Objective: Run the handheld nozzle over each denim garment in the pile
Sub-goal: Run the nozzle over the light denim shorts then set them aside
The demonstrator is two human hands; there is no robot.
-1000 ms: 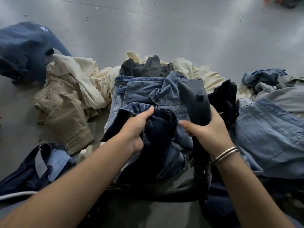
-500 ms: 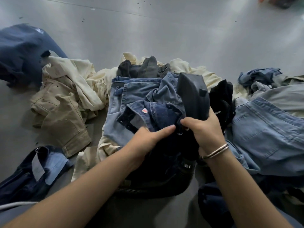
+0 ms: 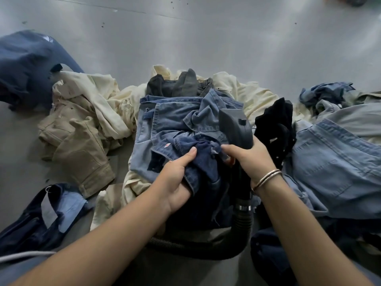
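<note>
Left hand: the left hand (image 3: 175, 182) has fingers and thumb curled round a bunched fold of the dark navy denim garment (image 3: 204, 172), likely lifting it so fresh cloth meets the tool.
Right hand: the right hand (image 3: 247, 159) is wrapped round the neck of the black plastic handheld nozzle (image 3: 235, 124), with silver bangles at the wrist; the grip keeps the flared head aimed away from the person.
Nozzle: it stands tilted up over the centre of the pile, its head just above the faded mid-blue denim jeans (image 3: 169, 120); whether the mouth touches cloth I cannot tell.
Hose: a black ribbed hose (image 3: 206, 246) runs down from the nozzle and curls left under the navy garment, slack enough to allow sweeping.
Pile: the denim lies heaped on the grey tabletop (image 3: 206, 38), with pale blue denim trousers (image 3: 334, 162) to the right.
Set aside: a tan cotton jacket (image 3: 76, 141) and cream cloth (image 3: 103, 96) lie to the left, a navy bundle (image 3: 26, 69) beyond.
Step judged: the navy piece seems the one in hand.
</note>
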